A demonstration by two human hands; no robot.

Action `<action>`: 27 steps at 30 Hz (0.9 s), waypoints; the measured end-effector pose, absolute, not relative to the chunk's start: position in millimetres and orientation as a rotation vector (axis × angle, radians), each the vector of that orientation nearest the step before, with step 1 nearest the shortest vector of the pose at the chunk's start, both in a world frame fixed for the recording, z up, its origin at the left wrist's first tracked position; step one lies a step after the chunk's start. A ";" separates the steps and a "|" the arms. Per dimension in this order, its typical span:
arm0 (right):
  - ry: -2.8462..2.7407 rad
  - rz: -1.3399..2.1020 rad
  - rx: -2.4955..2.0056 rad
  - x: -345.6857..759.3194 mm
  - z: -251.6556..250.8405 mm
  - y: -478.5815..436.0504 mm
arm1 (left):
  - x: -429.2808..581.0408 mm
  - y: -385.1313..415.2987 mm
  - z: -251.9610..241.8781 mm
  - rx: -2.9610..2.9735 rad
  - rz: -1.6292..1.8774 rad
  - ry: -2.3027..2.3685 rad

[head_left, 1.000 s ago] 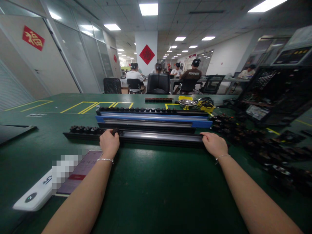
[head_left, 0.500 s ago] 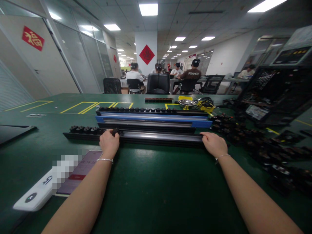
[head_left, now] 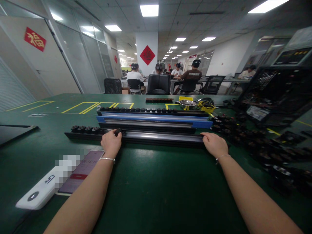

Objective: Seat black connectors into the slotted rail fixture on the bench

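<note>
A long black rail with a shiny metal strip (head_left: 156,135) lies crosswise on the green table in front of me. Small black parts (head_left: 85,129) sit in a row on its left portion. My left hand (head_left: 111,143) is closed on a small black part (head_left: 118,131) at the end of that row; the fingers hide much of it. At the rail's right end, my right hand (head_left: 215,144) pinches the edge between thumb and fingers. Just behind lie a blue-edged rail (head_left: 202,124) and another black rail carrying similar parts (head_left: 138,110).
Loose black parts (head_left: 258,143) are heaped at the right, near a dark open case (head_left: 260,91). A metal bowl (head_left: 187,103) and yellow trays stand farther back. On the left lie a white device (head_left: 36,195) and a phone (head_left: 79,172). People sit in the background.
</note>
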State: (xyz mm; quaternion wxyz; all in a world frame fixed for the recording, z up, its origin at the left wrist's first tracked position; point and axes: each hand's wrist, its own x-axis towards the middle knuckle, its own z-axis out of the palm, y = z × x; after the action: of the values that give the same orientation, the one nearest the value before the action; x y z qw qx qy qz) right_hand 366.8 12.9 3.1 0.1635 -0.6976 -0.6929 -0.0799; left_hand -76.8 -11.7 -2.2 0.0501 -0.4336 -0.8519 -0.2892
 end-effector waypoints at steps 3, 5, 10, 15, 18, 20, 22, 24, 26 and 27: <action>-1.979 -0.239 -1.979 366.6 2.9 12.7 | -73.2 -12.0 -1.8 -1.354 -0.878 -2.578; -1.977 -0.244 -1.974 366.6 3.0 12.5 | -71.8 -12.6 -1.4 -1.361 -0.891 -2.574; -1.977 -0.249 -1.972 366.9 3.3 12.8 | -71.5 -13.3 -0.8 -1.363 -0.887 -2.574; -1.973 -0.249 -1.973 367.1 2.4 13.5 | -70.4 -13.2 -0.5 -1.384 -0.875 -2.548; -1.968 -0.250 -1.972 367.1 2.2 13.4 | -69.5 -13.4 0.2 -1.385 -0.867 -2.554; -1.969 -0.245 -1.978 367.1 2.2 13.3 | -69.2 -13.6 0.5 -1.383 -0.866 -2.557; -1.973 -0.242 -1.983 367.2 2.4 13.1 | -69.2 -13.6 0.3 -1.383 -0.869 -2.553; -1.973 -0.243 -1.982 367.1 2.5 12.9 | -69.3 -13.5 -0.1 -1.381 -0.870 -2.552; -1.972 -0.249 -1.978 366.8 2.6 12.6 | -69.4 -13.4 -0.4 -1.378 -0.864 -2.551; -1.972 -0.254 -1.976 366.7 2.6 12.5 | -69.4 -13.3 -0.5 -1.379 -0.859 -2.550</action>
State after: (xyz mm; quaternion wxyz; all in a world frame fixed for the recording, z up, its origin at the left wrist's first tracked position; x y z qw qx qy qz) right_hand 366.7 12.5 2.6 0.1685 -0.6948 -0.6935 -0.0893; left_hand -69.4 -13.3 -0.5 0.0591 -0.4552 -0.8419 -0.2838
